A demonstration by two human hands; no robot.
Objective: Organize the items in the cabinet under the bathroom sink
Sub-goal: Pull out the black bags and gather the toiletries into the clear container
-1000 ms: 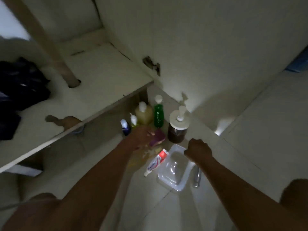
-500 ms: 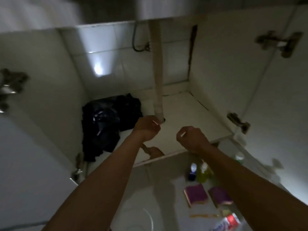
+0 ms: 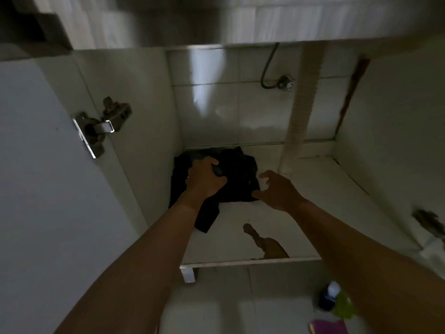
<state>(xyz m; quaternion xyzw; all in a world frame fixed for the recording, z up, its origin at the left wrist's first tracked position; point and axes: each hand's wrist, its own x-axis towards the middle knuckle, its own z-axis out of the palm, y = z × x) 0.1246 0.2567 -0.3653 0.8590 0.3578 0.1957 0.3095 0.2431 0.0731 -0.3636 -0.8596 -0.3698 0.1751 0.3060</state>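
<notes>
Gripping indistinct black bundle (image 3: 239,180): left hand (image 3: 206,182).

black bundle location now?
Head view: black bundle on the cabinet floor, back-left corner, left of the drain pipe; left hand grips it, right hand at its right edge.

readable text: none I can make out anywhere in this view
dark blue bottle (image 3: 326,302): label too dim and blurred for me to read
yellow-green bottle (image 3: 344,307): no print I can read, partly hidden behind my arm
purple packet (image 3: 329,327): cut by the frame edge, no lettering legible
door hinge (image 3: 100,126): no stamp or number I can read
</notes>
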